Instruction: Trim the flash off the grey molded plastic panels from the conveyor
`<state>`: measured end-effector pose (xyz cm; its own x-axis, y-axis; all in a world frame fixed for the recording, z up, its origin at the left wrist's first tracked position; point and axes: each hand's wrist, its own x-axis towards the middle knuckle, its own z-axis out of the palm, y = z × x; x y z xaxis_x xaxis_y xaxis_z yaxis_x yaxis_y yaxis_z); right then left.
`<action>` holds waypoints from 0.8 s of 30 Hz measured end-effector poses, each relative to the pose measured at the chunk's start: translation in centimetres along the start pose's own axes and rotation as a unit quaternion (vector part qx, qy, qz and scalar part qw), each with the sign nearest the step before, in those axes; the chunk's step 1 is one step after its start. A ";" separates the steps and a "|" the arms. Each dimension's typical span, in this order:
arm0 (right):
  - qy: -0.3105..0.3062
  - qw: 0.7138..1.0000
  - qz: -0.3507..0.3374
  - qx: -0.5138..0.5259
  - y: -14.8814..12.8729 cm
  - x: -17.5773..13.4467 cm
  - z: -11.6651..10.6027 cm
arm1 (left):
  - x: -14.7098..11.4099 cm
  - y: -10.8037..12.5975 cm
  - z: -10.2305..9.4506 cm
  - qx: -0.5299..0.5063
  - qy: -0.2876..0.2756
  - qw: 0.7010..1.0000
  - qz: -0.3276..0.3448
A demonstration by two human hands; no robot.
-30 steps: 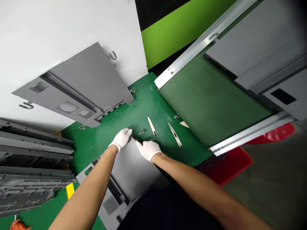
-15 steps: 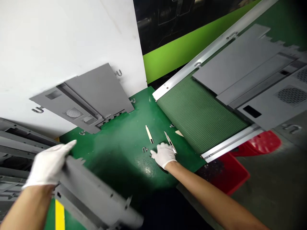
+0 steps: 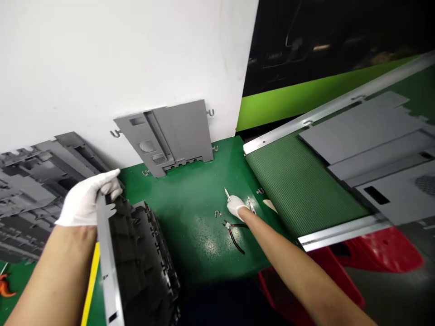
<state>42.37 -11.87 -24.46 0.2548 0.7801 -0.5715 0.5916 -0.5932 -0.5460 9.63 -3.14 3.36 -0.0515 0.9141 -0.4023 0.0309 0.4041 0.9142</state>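
My left hand (image 3: 90, 194), in a white glove, grips the top edge of a grey plastic panel (image 3: 136, 262). The panel stands tilted on edge, its ribbed inner side facing right. My right hand (image 3: 235, 206), also gloved, closes around a slim pale utility knife (image 3: 231, 194) over the green table, the tip pointing away from me. Just right of that hand lies a second, silvery utility knife (image 3: 251, 205). Wire cutters (image 3: 234, 233) with black-and-red handles lie nearer to me, partly under the right wrist. A small grey hook-shaped piece (image 3: 218, 213) is left of the hand.
Another grey panel (image 3: 180, 136) leans on the white wall (image 3: 136, 54). Several grey panels are stacked at the left (image 3: 37, 190). A green conveyor belt (image 3: 299, 176) at the right carries a further panel (image 3: 360, 131). Below it are red bins (image 3: 384, 251).
My left hand has turned the panel upright so its ribbed side shows. My right hand has left the wire cutters and taken hold of the pale utility knife. The view has shifted left.
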 end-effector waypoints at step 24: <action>-0.246 0.884 -0.071 0.391 -8.6 -22.3 -3.3 | 0.9 -2.4 -2.2 -0.112 -0.034 0.983 0.141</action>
<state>34.09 -23.50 -5.00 -0.2580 0.7909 -0.5549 -0.1681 -0.6023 -0.7803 7.36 -3.37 0.96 -0.0051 0.9918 -0.1277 -0.1867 0.1245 0.9745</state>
